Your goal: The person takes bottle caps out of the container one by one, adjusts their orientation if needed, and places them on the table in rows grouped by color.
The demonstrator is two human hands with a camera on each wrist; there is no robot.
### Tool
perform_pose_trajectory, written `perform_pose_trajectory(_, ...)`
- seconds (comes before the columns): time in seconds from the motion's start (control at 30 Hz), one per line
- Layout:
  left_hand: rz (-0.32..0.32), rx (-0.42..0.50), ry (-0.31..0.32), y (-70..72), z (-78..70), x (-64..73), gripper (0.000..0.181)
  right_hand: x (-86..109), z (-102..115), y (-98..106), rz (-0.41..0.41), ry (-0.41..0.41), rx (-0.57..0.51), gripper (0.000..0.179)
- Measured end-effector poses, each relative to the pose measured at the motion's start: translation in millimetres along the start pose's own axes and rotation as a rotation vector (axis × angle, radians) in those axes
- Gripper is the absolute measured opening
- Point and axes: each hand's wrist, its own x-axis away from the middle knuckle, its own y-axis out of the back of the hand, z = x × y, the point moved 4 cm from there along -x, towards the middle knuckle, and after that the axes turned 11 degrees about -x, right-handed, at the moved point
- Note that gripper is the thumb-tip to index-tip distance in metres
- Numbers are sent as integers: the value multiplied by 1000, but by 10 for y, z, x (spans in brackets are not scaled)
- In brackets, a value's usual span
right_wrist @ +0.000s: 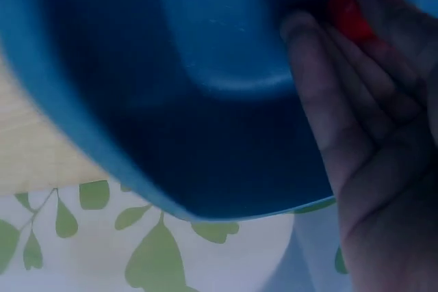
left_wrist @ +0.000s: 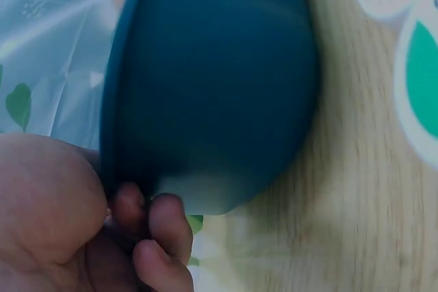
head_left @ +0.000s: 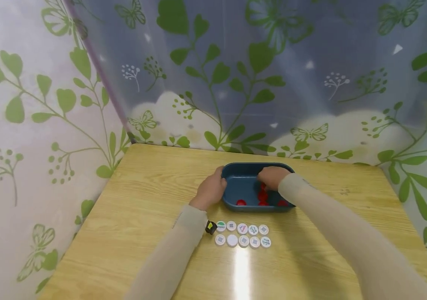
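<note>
While your left hand [head_left: 210, 191] grips the left end of the tub [head_left: 240, 187], your right hand [head_left: 272, 177] pinches a red piece [right_wrist: 348, 15] inside its right half; its long axis runs left to right.

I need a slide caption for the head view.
Left hand grips a blue tub, right hand reaches inside near red pieces; white discs lie in front.

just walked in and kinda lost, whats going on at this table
A person's left hand holds the end of a blue tub; their right hand is inside, at a red piece, though its grip is unclear. More red pieces lie there. On the table, ten white discs sit in two rows of five.
</note>
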Motion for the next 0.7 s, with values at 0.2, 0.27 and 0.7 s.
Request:
perform_pose_trajectory(0.2,20,-113,-46,31,-65,28,56,-20,-1,37,35,-50,-112,12)
perform_pose_trajectory(0.27,32,-123,-58,35,-78,32,57,6,8,54,30,-62,-142,13)
perform_pose_trajectory(0.7,54,-103,-78,-32,-8,2,59,22,29,102,7,-85,-229,18)
